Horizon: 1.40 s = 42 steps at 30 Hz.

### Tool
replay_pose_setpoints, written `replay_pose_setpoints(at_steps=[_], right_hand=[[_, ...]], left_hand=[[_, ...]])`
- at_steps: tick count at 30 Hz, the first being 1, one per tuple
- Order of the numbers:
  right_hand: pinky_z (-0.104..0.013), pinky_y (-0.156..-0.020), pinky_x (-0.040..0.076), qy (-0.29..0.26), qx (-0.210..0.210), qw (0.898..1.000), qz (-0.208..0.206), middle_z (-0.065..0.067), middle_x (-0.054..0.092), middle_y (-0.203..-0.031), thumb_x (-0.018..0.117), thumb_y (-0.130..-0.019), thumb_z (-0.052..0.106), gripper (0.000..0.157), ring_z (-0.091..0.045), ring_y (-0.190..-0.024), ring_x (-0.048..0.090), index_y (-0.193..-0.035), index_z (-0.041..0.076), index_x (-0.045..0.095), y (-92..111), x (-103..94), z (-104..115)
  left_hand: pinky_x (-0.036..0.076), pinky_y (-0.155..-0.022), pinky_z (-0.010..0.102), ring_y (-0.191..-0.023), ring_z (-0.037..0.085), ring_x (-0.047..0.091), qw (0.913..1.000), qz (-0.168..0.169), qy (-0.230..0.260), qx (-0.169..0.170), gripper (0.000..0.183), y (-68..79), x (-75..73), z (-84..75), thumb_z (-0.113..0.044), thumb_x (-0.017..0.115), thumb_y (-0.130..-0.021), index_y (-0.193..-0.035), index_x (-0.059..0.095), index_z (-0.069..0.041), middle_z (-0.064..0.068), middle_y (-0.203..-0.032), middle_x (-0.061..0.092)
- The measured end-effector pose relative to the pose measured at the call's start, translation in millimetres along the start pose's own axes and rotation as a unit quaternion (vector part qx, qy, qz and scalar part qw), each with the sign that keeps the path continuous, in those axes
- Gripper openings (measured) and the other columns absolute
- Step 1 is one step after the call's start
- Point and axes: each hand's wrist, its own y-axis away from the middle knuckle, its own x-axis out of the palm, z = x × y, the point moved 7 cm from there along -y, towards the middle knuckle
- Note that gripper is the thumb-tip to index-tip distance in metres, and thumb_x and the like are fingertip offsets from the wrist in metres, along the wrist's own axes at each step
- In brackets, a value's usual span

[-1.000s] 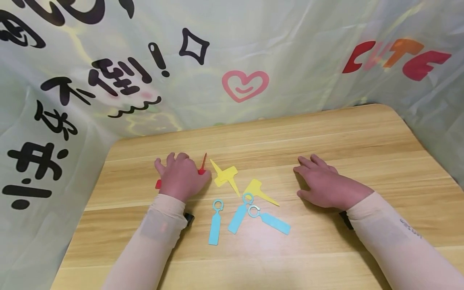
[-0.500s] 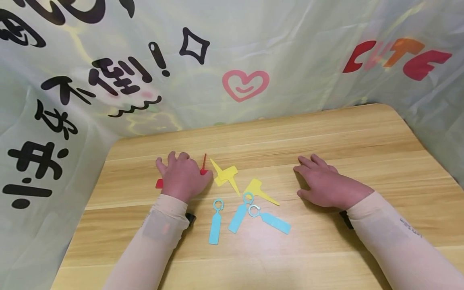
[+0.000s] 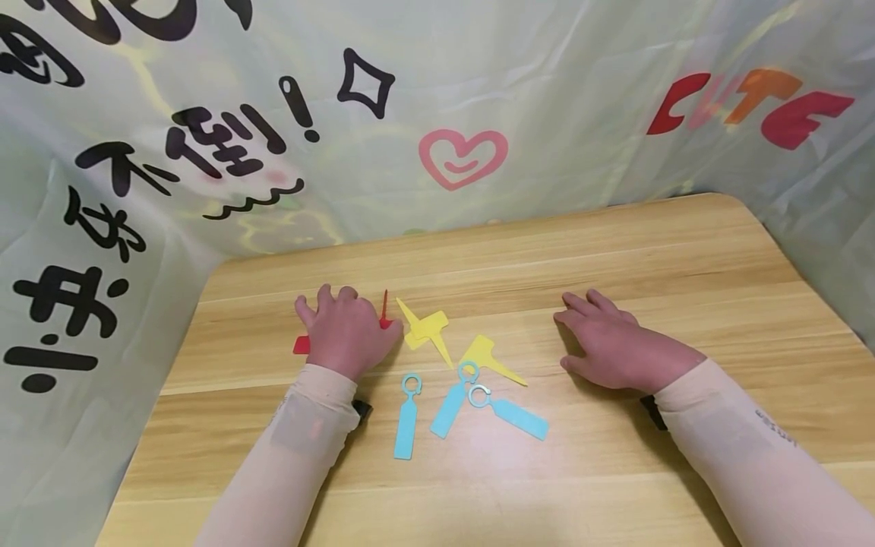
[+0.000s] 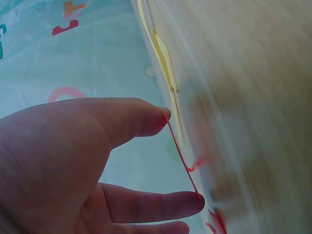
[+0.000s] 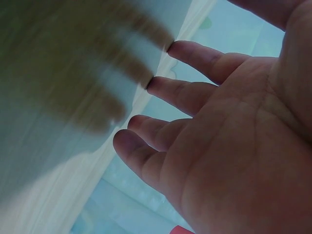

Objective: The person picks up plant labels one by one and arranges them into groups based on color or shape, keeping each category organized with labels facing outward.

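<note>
My left hand [image 3: 349, 334] is at the left, over red T-shaped plant labels that it partly hides. In the left wrist view, thumb and index finger hold opposite edges of a thin red plant label [image 4: 179, 148], seen edge-on. A red stem [image 3: 385, 305] sticks out by the thumb, and a red plate end [image 3: 301, 346] shows at the hand's left. Just right of this hand lie two crossed yellow plant labels [image 3: 427, 328]. My right hand [image 3: 604, 342] holds nothing; its fingers are extended, with fingertips [image 5: 155, 84] right at the tabletop.
Another yellow plant label [image 3: 481, 353] lies on the wooden table [image 3: 615, 471], overlapped by a blue ring-topped tag [image 3: 449, 410]. A second blue tag [image 3: 519, 418] and a third blue tag [image 3: 405, 429] lie nearby. A printed cloth [image 3: 547, 114] hangs behind the table.
My left hand has shifted very slightly to the right, showing a little more of the red plate at its left. The right hand and the other labels stay put.
</note>
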Motion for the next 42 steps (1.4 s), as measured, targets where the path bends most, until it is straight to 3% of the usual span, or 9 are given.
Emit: replay_pose_setpoints(at_steps=[8, 15, 29, 35, 42], right_hand=[[-0.074, -0.111, 0.021, -0.006, 0.002, 1.0, 0.005, -0.029, 0.02, -0.164, 0.067, -0.098, 0.034, 0.065, -0.059, -0.148, 0.011, -0.149, -0.001, 0.046, -0.4, 0.6, -0.8], [-0.075, -0.11, 0.021, -0.009, -0.002, 1.0, 0.002, -0.029, 0.021, -0.164, 0.067, -0.097, 0.032, 0.065, -0.059, -0.147, 0.011, -0.149, -0.001, 0.046, -1.3, -0.1, 0.3], [-0.075, -0.111, 0.02, -0.008, -0.004, 1.0, 0.005, -0.03, 0.022, -0.163, 0.067, -0.097, 0.033, 0.065, -0.059, -0.147, 0.012, -0.149, -0.002, 0.046, -2.3, 0.8, -0.1], [-0.073, -0.113, 0.02, -0.01, -0.001, 1.0, 0.006, -0.029, 0.021, -0.164, 0.066, -0.098, 0.032, 0.064, -0.058, -0.148, 0.011, -0.149, -0.001, 0.046, -1.6, 1.0, -1.0], [-0.071, -0.113, 0.021, -0.004, -0.001, 1.0, 0.009, -0.031, 0.021, -0.163, 0.066, -0.097, 0.034, 0.065, -0.06, -0.147, 0.013, -0.149, -0.002, 0.046, -1.8, 1.2, -1.4]], left_hand=[[0.016, -0.099, 0.077, -0.121, 0.046, 0.043, 1.0, 0.005, -0.006, 0.002, 0.049, 0.8, -0.6, -0.6, -0.05, 0.057, -0.086, -0.049, 0.055, -0.016, 0.01, -0.093, 0.058], [0.022, -0.092, 0.071, -0.108, 0.041, 0.042, 1.0, 0.002, -0.007, 0.001, 0.047, -0.2, 0.7, 0.2, -0.048, 0.057, -0.084, -0.051, 0.055, -0.016, 0.007, -0.084, 0.052], [0.028, -0.085, 0.069, -0.109, 0.041, 0.042, 0.9999, 0.01, -0.003, -0.008, 0.047, -0.1, 0.7, 0.4, -0.049, 0.059, -0.084, -0.051, 0.055, -0.015, 0.008, -0.084, 0.052], [0.028, -0.086, 0.07, -0.116, 0.042, 0.04, 0.9997, 0.022, -0.003, -0.015, 0.049, -0.1, -0.6, 3.9, -0.053, 0.058, -0.086, -0.053, 0.057, -0.017, 0.009, -0.093, 0.056], [0.021, -0.093, 0.076, -0.129, 0.047, 0.037, 0.9989, 0.043, 0.014, -0.015, 0.055, -1.5, -7.0, 12.9, -0.062, 0.056, -0.09, -0.058, 0.061, -0.017, 0.014, -0.114, 0.059]])
